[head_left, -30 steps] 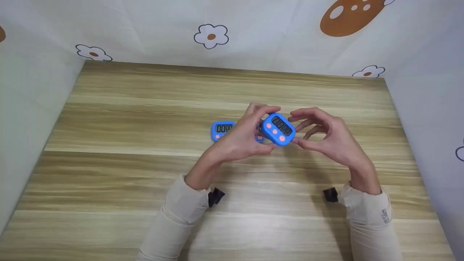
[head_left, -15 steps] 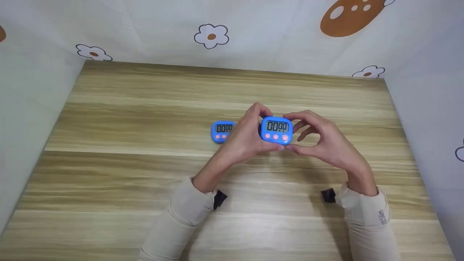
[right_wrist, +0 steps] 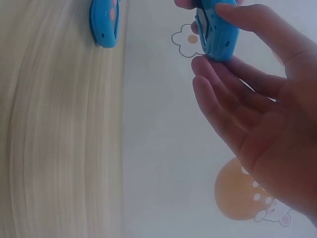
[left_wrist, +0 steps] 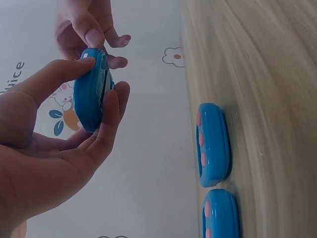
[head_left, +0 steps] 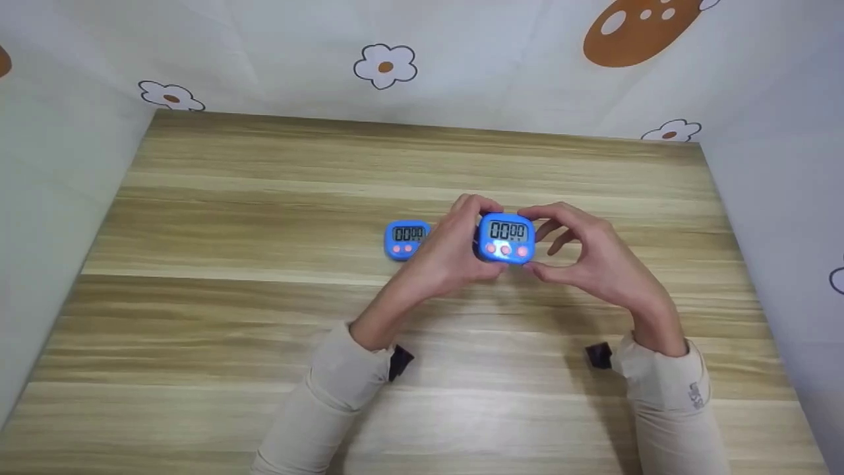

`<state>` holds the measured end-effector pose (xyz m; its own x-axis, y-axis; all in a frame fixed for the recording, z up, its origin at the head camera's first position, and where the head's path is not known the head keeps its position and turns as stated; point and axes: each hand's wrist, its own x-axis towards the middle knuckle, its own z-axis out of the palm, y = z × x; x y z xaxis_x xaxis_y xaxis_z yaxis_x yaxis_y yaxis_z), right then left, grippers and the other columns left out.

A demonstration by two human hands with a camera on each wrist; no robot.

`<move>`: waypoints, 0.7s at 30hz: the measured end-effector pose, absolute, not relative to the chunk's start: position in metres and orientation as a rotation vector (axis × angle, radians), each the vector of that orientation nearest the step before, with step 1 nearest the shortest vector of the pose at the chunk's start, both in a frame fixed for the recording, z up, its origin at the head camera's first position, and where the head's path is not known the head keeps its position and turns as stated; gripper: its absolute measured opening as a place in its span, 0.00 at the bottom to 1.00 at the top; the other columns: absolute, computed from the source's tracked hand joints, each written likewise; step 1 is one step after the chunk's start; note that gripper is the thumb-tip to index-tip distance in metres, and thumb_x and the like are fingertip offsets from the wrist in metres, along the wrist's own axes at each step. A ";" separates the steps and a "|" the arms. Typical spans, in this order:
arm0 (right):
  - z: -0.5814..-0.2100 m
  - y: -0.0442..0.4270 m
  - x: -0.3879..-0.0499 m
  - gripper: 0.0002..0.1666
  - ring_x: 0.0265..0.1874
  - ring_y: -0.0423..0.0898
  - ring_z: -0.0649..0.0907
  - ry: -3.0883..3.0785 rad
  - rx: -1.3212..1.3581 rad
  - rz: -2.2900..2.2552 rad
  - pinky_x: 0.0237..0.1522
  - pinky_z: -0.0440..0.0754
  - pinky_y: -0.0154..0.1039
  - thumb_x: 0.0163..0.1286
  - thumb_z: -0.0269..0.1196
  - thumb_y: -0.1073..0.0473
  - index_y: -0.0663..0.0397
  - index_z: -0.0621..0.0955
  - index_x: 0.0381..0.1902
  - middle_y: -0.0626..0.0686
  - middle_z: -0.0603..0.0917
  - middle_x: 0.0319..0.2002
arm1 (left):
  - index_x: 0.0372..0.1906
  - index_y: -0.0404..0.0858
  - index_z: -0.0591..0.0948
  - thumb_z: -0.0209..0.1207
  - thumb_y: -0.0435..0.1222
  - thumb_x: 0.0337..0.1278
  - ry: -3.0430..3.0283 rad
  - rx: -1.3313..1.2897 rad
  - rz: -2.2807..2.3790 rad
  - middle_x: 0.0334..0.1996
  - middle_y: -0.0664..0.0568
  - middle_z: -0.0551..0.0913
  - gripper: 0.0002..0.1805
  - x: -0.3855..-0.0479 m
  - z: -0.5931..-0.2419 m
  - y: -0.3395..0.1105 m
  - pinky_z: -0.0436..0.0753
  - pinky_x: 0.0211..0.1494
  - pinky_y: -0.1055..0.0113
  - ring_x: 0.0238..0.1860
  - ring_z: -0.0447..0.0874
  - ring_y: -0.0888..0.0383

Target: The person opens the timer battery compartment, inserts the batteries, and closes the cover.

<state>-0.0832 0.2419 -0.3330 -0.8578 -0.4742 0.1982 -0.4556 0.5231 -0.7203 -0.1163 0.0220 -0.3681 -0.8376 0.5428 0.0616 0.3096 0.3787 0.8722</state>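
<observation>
A blue digital timer (head_left: 506, 238) with pink buttons and a display reading 00 00 is held above the table, its face toward the head camera. My left hand (head_left: 448, 254) grips its left side, thumb below and fingers above and behind. At the other side, my right hand (head_left: 593, 254) pinches the timer's right corners between thumb and index finger, its remaining fingers loosely bent. A second blue timer (head_left: 403, 240) lies on the table, partly covered by my left hand. In the left wrist view a third timer (left_wrist: 214, 145) lies beside another timer (left_wrist: 220, 213).
The wood-grain table (head_left: 231, 316) spreads around both hands. White cloth walls (head_left: 277, 59) with printed flowers rise at the back and sides. Dark wrist-camera mounts (head_left: 400, 363) stick out from the beige sleeves (head_left: 336, 389).
The held timer has turned from a slant to nearly level, its display now legible. My right hand's fingers have closed in on its right corners. The timers on the table stay put.
</observation>
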 end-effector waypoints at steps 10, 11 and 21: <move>-0.362 0.263 -0.097 0.38 0.44 0.46 0.81 2.763 -0.801 -1.145 0.42 0.82 0.41 0.53 0.76 0.60 0.48 0.76 0.62 0.43 0.79 0.55 | 0.62 0.40 0.67 0.75 0.35 0.44 2.484 0.748 1.391 0.56 0.52 0.70 0.39 -0.115 -0.379 0.033 0.73 0.57 0.66 0.52 0.73 0.56; -0.363 0.264 -0.098 0.37 0.44 0.46 0.81 2.776 -0.783 -1.108 0.42 0.82 0.42 0.53 0.76 0.60 0.48 0.76 0.62 0.42 0.79 0.55 | 0.62 0.40 0.68 0.75 0.35 0.44 2.510 0.753 1.364 0.56 0.52 0.70 0.39 -0.115 -0.381 0.035 0.73 0.56 0.66 0.51 0.73 0.56; -0.389 0.274 -0.110 0.37 0.45 0.51 0.81 2.894 -0.616 -0.864 0.44 0.80 0.50 0.51 0.77 0.61 0.57 0.77 0.59 0.52 0.81 0.51 | 0.59 0.37 0.75 0.71 0.47 0.50 2.872 0.914 0.600 0.53 0.49 0.79 0.32 -0.136 -0.400 0.075 0.70 0.60 0.55 0.54 0.74 0.52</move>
